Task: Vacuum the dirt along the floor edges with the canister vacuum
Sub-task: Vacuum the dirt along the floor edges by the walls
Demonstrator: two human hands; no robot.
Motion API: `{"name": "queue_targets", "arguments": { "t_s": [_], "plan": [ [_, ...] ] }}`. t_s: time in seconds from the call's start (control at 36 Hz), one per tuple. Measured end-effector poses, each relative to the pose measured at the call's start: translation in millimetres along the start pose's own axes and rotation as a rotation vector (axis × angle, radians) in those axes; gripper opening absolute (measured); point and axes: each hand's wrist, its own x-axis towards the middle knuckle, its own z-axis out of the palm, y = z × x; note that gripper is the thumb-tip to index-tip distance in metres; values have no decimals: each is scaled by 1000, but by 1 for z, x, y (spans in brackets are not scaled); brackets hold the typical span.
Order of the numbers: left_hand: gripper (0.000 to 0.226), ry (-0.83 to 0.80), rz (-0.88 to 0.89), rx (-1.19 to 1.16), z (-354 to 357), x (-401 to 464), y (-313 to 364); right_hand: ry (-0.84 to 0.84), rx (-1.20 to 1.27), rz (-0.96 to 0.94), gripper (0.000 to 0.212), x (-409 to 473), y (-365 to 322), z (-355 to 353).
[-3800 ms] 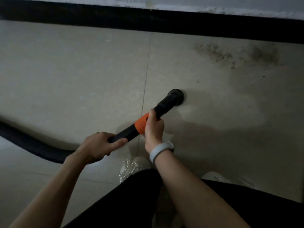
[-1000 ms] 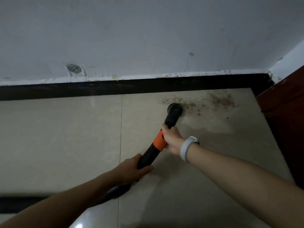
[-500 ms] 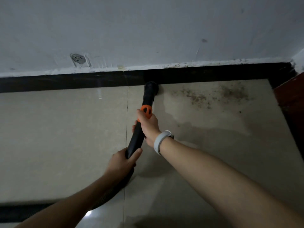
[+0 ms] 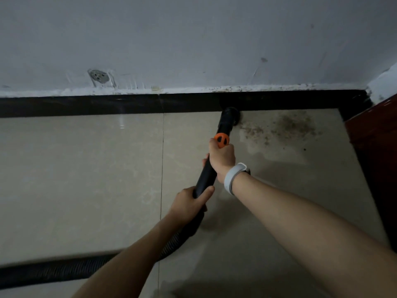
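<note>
A black vacuum tube [image 4: 207,176] with an orange collar [image 4: 222,140] points away from me across the beige tiled floor. Its round nozzle [image 4: 231,116] sits against the black skirting board [image 4: 107,105]. My right hand [image 4: 222,161], with a white band on the wrist, grips the tube just below the collar. My left hand [image 4: 191,203] grips the tube lower down, where the ribbed black hose [image 4: 64,269] begins. A patch of dark dirt [image 4: 285,127] lies on the floor right of the nozzle, close to the skirting.
A dark red-brown wooden cabinet or door [image 4: 373,151] stands at the right and closes off the corner. The grey-white wall [image 4: 193,44] above the skirting carries a round socket [image 4: 97,76]. The hose trails off to the lower left over the floor tiles [image 4: 75,168].
The nozzle has slid right along the skirting, from the tile joint toward the dirt patch. Both hands keep their grip on the tube. The view has shifted slightly.
</note>
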Motion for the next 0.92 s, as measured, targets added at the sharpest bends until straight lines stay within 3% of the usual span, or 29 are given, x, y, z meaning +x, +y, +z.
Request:
{"name": "queue_targets", "arguments": {
  "t_s": [0.11,0.25,0.36,0.67,0.81,0.92],
  "plan": [
    [32,115,-30,13,-3,-5,-9,-48,-17,8,45,-3,1,10],
    [51,212,-107,-96,-11,-15,-20,-149,-66,-13,44,-19,6,35],
    [53,187,-132,-90,-17,-33,-29,-177,-116,11,40,-36,14,38],
    [47,91,-84,177,-20,-56,-27,-158,137,176,47,-45,40,6],
    [48,218,-59,183,-22,-34,1,-251,200,168,25,-34,2,-1],
    [49,221,-58,214,-12,-33,13,-228,204,187,22,-32,-3,-12]
  ]
}}
